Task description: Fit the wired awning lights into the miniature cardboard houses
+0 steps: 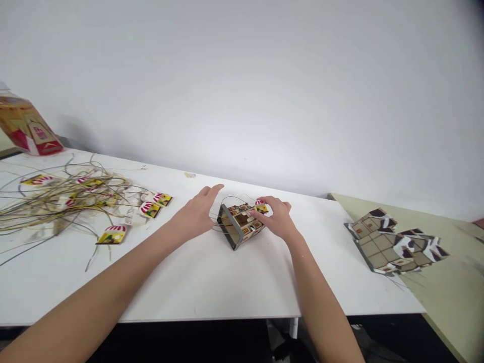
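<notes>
Hands (197, 214) (279, 218), two, at one model house (244, 223)

White table (212, 292) carries tangled wires (77, 201) — plus a model house (245, 230).

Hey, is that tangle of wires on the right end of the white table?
No, the wires lie at the left end of the white table, left of the left hand.

Patterned model house (245, 230) on its side, striped-awning piece (260, 207) alongside.
</notes>
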